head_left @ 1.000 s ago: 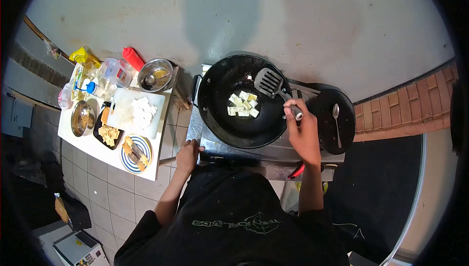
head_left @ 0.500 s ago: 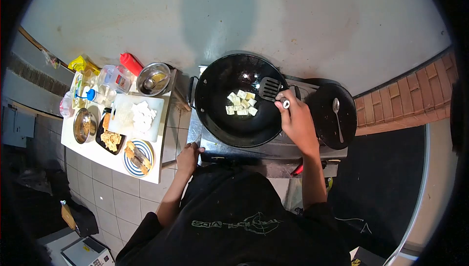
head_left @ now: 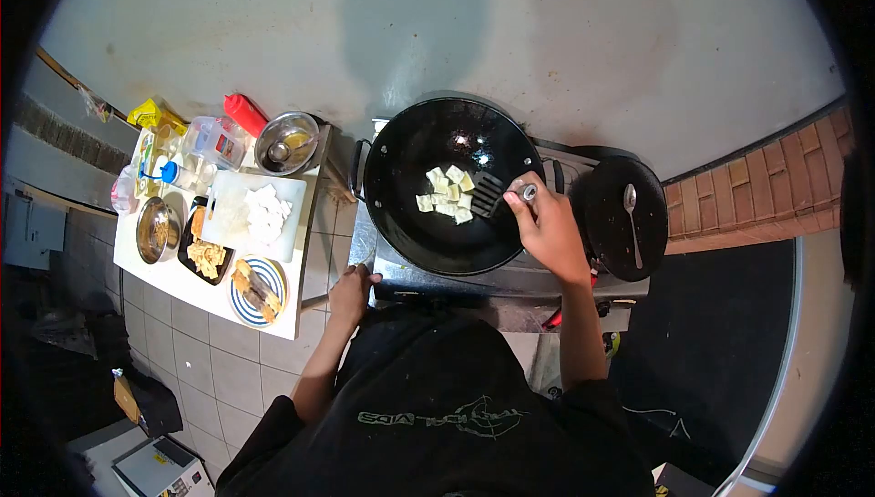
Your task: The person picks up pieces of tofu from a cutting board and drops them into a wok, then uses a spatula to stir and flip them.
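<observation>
Steel stove [head_left: 410, 284] carries a lg. black wok [head_left: 419, 240] (its ctr. = clock ref.); the slotted spatula [head_left: 492, 189] enters from approx. 3 o'clock, R hand [head_left: 554, 232] at approx. 4 o'clock w/ fingers wrapped round its handle, L hand [head_left: 352, 295] between 7 and 8 o'clock on the stove's front edge, finger curl unclear. Pale cubes [head_left: 447, 194] cluster nr. wok ctr., blade at their 3 o'clock side, contact uncertain. Step in hand, judged from pose: working cubes w/ spatula; next move prob. calls for a low, flat blade slid beneath them twd. 9 o'clock, w/o crushing.
</observation>
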Available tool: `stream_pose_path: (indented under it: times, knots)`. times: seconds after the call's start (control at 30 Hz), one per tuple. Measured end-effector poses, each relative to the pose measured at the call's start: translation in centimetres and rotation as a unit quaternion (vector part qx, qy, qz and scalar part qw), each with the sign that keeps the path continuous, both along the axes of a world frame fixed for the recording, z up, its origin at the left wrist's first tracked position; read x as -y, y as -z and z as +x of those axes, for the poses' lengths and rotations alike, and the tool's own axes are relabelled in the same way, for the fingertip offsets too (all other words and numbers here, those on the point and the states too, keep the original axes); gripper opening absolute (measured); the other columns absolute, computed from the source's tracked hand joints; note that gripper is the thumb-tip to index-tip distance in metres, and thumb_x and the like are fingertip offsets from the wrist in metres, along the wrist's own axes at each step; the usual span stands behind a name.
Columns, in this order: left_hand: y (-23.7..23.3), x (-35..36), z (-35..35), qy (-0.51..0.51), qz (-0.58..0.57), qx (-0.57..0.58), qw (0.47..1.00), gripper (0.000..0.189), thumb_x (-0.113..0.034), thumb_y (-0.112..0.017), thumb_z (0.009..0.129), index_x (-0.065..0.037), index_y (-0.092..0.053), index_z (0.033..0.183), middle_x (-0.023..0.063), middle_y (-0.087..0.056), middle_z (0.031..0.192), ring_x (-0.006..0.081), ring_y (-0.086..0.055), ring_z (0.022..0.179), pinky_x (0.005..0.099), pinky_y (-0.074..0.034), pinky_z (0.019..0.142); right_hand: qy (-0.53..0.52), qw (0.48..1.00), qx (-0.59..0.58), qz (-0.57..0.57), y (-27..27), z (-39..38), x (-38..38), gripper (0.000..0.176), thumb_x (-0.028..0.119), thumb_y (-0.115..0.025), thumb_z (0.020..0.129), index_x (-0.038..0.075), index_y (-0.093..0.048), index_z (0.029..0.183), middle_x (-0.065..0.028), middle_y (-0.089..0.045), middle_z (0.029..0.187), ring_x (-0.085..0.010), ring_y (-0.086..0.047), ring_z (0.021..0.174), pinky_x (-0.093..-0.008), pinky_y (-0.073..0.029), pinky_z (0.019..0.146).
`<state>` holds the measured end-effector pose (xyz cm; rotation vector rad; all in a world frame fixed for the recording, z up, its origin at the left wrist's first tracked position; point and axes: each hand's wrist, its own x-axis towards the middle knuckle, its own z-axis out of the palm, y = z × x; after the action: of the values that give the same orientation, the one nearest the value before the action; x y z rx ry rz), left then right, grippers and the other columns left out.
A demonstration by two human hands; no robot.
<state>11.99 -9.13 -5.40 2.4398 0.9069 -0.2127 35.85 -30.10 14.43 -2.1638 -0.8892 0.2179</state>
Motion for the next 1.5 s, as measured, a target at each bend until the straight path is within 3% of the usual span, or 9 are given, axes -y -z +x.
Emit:
stream_pose_path:
  times: [0.23,0.43,0.5,0.6,0.8,1.13,1.5]
  knots:
    - [-0.1,0.0,0.0,-0.006,-0.007,-0.003,1.000,0.038,-0.042,-0.056,0.093,-0.005,-0.063,0.095,0.0176,-0.066,0.098,0.0396,-0.065,0.092,0.0511,-0.050,0.076,-0.006,0.999,-0.007,0.051,1.0,0.3,0.2,0.016,0.013,-0.062,0.094,0.001,-0.052,0.094,-0.0162,-0.060,0.075,-0.0248,-0.054,0.056,-0.0337,-0.043,0.056]
    - [-0.3,0.0,0.1,-0.010,-0.016,0.001,1.000,0.038,-0.042,-0.056,0.093,-0.004,-0.063,0.093,0.0182,-0.066,0.097,0.0399,-0.065,0.092,0.0509,-0.050,0.076,0.003,0.999,0.003,0.038,1.0,0.5,0.6,0.016,0.015,-0.061,0.094,0.001,-0.052,0.096,-0.0180,-0.061,0.080,-0.0351,-0.059,0.067,-0.0360,-0.045,0.062]
    - [-0.2,-0.1,0.0,-0.006,-0.016,0.002,1.000,0.038,-0.042,-0.056,0.093,-0.004,-0.063,0.093,0.0183,-0.066,0.098,0.0400,-0.065,0.091,0.0509,-0.050,0.076,0.015,0.999,0.025,0.032,0.9,0.5,0.7,0.017,0.016,-0.061,0.094,0.001,-0.053,0.097,-0.0188,-0.063,0.085,-0.0410,-0.061,0.076,-0.0400,-0.047,0.065]
    - [0.2,-0.1,0.0,-0.005,-0.016,0.004,1.000,0.038,-0.042,-0.056,0.093,-0.005,-0.063,0.092,0.0183,-0.066,0.098,0.0400,-0.065,0.090,0.0510,-0.050,0.075,0.010,0.995,0.086,0.043,1.1,0.5,1.1,0.016,0.017,-0.061,0.093,0.003,-0.054,0.099,-0.0187,-0.064,0.089,-0.0423,-0.062,0.080,-0.0439,-0.048,0.067]
    - [0.1,-0.1,-0.1,-0.007,-0.017,0.011,1.000,0.037,-0.042,-0.055,0.093,-0.005,-0.063,0.094,0.0186,-0.066,0.099,0.0400,-0.065,0.091,0.0513,-0.050,0.076,0.022,0.994,0.109,-0.008,0.2,-0.1,1.3,0.017,0.017,-0.061,0.093,0.005,-0.053,0.101,-0.0186,-0.064,0.093,-0.0429,-0.062,0.083,-0.0472,-0.048,0.067]
    - [0.9,-0.3,-0.4,-0.005,-0.016,0.024,1.000,0.037,-0.043,-0.054,0.094,-0.006,-0.061,0.097,0.0179,-0.066,0.098,0.0423,-0.065,0.091,0.0545,-0.049,0.073,0.000,0.997,0.079,0.001,0.5,-0.1,0.3,0.016,0.017,-0.060,0.093,0.004,-0.054,0.100,-0.0187,-0.064,0.093,-0.0426,-0.062,0.084,-0.0468,-0.049,0.067]
    - [0.5,-0.2,-0.3,-0.002,-0.012,0.015,1.000,0.038,-0.042,-0.054,0.094,-0.005,-0.061,0.095,0.0186,-0.066,0.096,0.0424,-0.064,0.090,0.0539,-0.049,0.073,0.045,0.994,0.098,-0.016,-1.8,-1.4,0.8,0.022,0.023,-0.061,0.094,0.003,-0.053,0.093,-0.0155,-0.063,0.082,-0.0397,-0.063,0.075,-0.0433,-0.047,0.062]
